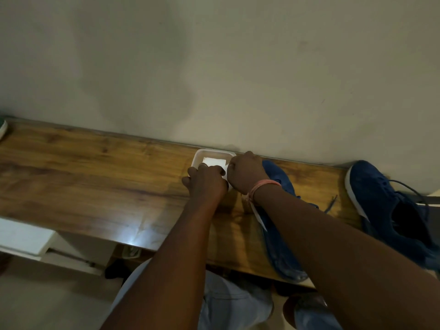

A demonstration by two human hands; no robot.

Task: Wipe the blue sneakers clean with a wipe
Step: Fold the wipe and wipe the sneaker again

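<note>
Your left hand (206, 181) and right hand (245, 173) are curling at the white tub (200, 154); grip on the wipe (213, 161) unclear. Tub risks tipping. Blue sneakers (385, 198) are sitting rightward.

Left of the white tub (198, 155) the counter (83, 167) lies bare and open. To its right, two blue sneakers (281, 177) (385, 198) block the way, and the wall (214, 67) closes the far edge.
</note>
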